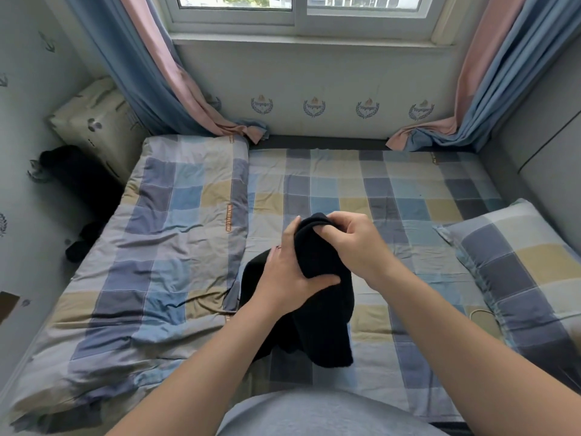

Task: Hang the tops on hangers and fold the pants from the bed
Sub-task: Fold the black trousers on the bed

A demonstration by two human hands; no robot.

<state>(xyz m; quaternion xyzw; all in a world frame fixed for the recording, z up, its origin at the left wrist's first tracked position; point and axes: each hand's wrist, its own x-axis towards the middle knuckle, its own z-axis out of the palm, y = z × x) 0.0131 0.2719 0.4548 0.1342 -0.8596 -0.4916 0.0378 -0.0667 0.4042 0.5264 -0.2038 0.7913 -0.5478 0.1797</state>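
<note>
A person standing at the foot of a bed (361,184) holds a black garment (317,297) in both hands above the checked sheet, near the middle of the mattress. The right hand (352,243) grips the bunched upper end, its fingers curled into the fabric at the top. The left hand (289,272) clasps the same bundle from the other side, with its fingers lying upright behind the cloth and its thumb pressed across the front. The rest of the garment hangs in loose folds below the hands towards the near edge of the bed; whether it is a top or a pair of pants cannot be told, nor whether its lower hem touches the sheet. A folded quilt (163,234) in matching blue, grey and tan checks lies along the left side of the bed, and a pillow (515,265) in the same pattern rests at the right. More dark clothing (81,184) sits against the left wall beside the quilt. Pink and blue curtains (151,73) frame the window (298,14) beyond.
</note>
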